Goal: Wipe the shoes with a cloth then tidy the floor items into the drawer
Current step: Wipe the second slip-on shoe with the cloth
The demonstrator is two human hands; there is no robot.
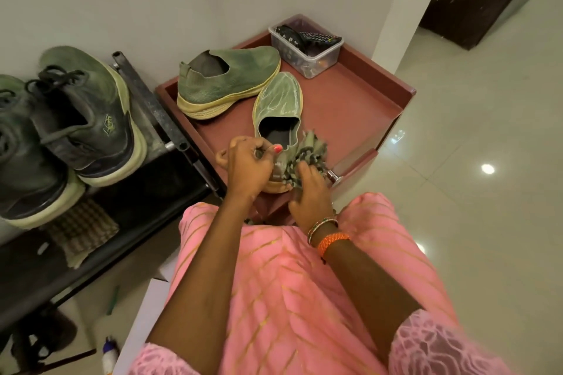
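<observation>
Shoe axis: green knit slip-on shoe [278, 106] points away, heel nearest.
Left hand [248, 163]: pinches heel collar.
Right hand [310, 195]: grips striped green cloth [309, 151] against heel.

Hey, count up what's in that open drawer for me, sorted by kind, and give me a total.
Green slip-on shoes: 2, one on its side and one upright, held by the left hand
Striped cloth: 1, gripped by the right hand
Clear plastic box: 1
Total: 4 in the open drawer
</observation>
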